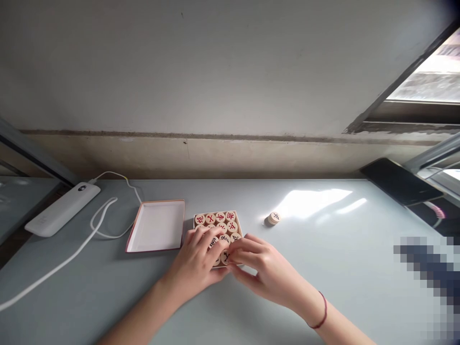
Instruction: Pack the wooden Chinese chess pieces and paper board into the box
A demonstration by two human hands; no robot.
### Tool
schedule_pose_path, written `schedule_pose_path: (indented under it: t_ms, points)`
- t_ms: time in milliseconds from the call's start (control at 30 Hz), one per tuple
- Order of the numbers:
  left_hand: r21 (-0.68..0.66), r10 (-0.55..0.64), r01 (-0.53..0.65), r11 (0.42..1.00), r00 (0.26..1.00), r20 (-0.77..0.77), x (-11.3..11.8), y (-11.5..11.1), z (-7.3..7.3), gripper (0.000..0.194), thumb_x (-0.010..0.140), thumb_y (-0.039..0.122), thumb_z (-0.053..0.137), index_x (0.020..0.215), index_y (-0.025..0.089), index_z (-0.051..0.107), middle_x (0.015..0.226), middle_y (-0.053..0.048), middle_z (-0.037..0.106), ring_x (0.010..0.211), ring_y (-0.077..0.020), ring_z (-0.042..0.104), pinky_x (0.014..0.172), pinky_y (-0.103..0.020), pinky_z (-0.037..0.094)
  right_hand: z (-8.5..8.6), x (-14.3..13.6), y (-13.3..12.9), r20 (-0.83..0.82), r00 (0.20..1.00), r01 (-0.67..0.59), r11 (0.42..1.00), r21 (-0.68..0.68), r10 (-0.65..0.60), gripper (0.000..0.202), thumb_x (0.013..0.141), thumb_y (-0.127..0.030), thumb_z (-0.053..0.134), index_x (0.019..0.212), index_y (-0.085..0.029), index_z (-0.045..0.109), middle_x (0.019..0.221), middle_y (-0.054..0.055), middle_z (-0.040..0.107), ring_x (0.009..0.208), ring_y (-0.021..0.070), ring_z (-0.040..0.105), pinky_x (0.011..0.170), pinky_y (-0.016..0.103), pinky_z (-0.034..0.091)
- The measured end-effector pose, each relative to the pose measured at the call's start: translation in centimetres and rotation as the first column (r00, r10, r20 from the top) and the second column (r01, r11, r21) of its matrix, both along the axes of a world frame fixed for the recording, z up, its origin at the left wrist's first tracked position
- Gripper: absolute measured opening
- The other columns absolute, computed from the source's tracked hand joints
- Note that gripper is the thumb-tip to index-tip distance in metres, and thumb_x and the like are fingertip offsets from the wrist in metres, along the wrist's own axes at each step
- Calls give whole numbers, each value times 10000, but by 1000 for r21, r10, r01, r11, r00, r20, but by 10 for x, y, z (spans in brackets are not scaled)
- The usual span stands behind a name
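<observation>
A small open box point(240, 221) sits on the desk, packed with rows of round wooden Chinese chess pieces point(220, 217). Red characters mark the far rows and black ones the near rows. My left hand point(196, 254) curls over the box's left side, fingers on the pieces and thumb along the near edge, hiding part of the rows. At the near right corner, my right hand point(257, 263) has its fingers pinched on a piece, mostly covered by the fingertips. Two loose pieces point(274, 218) appear stacked to the right of the box, a black character on top.
Left of the box lies the lid point(158, 225), white inside facing up. A white power bank point(63, 209) with a white cable point(81, 249) is farther left. A dark flat device point(400, 181) stands at the far right. The wall point(215, 158) borders the desk's back edge.
</observation>
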State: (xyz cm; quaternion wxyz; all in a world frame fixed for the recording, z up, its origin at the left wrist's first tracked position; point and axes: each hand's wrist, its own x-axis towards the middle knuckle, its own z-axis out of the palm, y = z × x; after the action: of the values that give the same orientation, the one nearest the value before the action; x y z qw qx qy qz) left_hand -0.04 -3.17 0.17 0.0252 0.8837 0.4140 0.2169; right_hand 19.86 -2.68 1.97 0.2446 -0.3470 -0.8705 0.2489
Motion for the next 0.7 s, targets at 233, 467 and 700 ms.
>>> schedule_pose_path:
  t_ms: [233,467,700]
  points:
    - [21,-23,24,1000,1000,-13,8,-2,1,307,732,363,698,1007,259,608,1199,-68,538,1053,-273,487,852,-413,412,3,46,28,126,827,523,833,182,-547,289,883,-362,489,1111,-216,589,1163,136,527,607,143,585,494,300,472]
    - [35,-39,42,999,996,-81,18,-2,-2,241,717,392,708,886,237,633,1223,-45,541,1042,-262,476,853,-411,396,-23,72,42,342,778,551,834,32,-528,262,893,-291,397,1077,-231,573,1077,97,558,622,138,603,526,284,487]
    - [125,-15,8,992,998,57,18,-4,8,358,812,459,591,1072,213,586,1126,-70,617,989,-251,521,824,-390,409,-10,52,33,139,891,445,891,-88,-431,231,904,-302,446,1024,-211,622,1013,91,606,666,153,614,623,332,550]
